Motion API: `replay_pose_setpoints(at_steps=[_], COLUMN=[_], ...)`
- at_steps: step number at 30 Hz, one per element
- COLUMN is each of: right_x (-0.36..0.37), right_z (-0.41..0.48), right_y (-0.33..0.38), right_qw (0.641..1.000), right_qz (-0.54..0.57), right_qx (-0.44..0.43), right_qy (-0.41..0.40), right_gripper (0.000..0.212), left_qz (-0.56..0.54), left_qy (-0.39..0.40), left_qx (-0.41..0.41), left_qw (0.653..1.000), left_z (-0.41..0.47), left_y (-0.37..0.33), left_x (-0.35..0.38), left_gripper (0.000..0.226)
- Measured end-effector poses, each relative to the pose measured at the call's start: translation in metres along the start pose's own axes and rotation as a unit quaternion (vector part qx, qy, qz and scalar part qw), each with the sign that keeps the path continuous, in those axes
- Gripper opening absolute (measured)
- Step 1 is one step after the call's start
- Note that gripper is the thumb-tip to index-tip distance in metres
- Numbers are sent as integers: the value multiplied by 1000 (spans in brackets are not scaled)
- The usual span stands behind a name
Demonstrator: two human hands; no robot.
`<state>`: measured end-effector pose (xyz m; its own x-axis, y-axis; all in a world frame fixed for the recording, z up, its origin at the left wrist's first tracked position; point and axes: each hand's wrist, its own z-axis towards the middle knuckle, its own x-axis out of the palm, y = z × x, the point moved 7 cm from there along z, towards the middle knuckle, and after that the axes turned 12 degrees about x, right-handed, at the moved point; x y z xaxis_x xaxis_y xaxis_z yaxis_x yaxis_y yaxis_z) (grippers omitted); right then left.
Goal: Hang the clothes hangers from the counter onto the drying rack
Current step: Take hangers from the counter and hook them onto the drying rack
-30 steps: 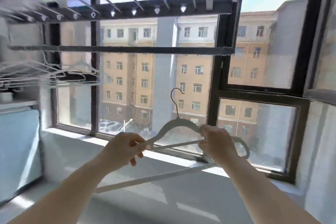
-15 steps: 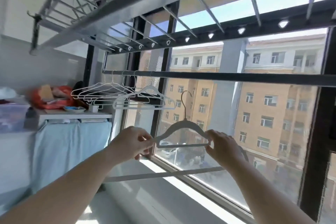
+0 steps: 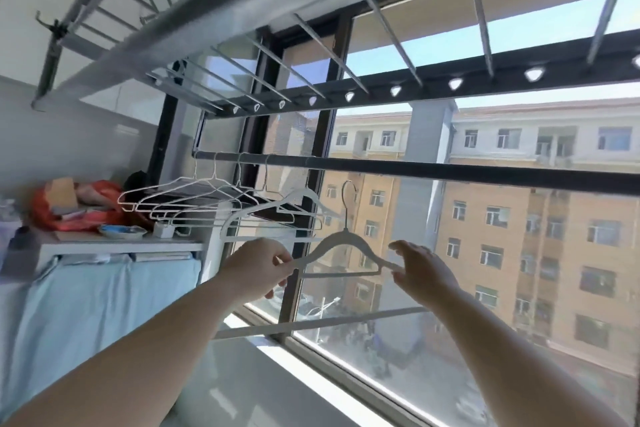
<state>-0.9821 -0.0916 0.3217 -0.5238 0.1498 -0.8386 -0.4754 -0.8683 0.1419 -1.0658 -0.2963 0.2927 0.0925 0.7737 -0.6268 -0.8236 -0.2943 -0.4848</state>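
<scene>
step: hanging | grey hanger (image 3: 346, 253) is held level below rack rail (image 3: 450, 170), hook pointed at 12 o'clock, judged ready for hooking | left tip is pinched by left hand (image 3: 256, 269) | right tip is steadied by right hand (image 3: 420, 270), fingers spread | hung hangers (image 3: 214, 198) at 10 o'clock

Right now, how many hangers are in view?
6. Five white hangers bunched at the rail's left end, overlapping, so another may hide. The left hand pinches one grey hanger below the rail.

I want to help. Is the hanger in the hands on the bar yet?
No, the grey hanger is below the dark bar, its hook touching nothing.
</scene>
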Motion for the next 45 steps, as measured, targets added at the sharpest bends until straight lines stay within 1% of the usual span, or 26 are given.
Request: replay_pose_setpoints(at_steps=[3,8,12,18,23,30,37,45], right_x=[-13,-36,-53,-65,-68,-65,-60,-57], right_z=[27,55,69,95,105,115,118,120], right_y=[14,20,23,29,20,19,18,20], right_qw=[998,987,975,959,950,949,953,955], right_qz=[-19,-50,-72,-140,-159,-191,-172,-173], right_qx=[22,86,129,184,230,222,217,209], right_qy=[-49,-127,-167,-167,-139,-120,-126,-123], right_gripper=[53,58,62,64,71,73,72,71], left_qz=[-14,-16,-9,20,7,-16,-2,12], left_qy=[15,-5,-19,-5,16,10,39,46], left_qx=[20,40,65,85,76,69,71,66], left_qw=[1000,999,998,996,997,997,997,997], left_z=[38,88,114,144,158,176,179,178], left_y=[26,56,64,60,57,56,60,64], left_x=[-8,-22,-31,-32,-19,-15,5,10], left_gripper=[8,17,23,33,37,34,34,33])
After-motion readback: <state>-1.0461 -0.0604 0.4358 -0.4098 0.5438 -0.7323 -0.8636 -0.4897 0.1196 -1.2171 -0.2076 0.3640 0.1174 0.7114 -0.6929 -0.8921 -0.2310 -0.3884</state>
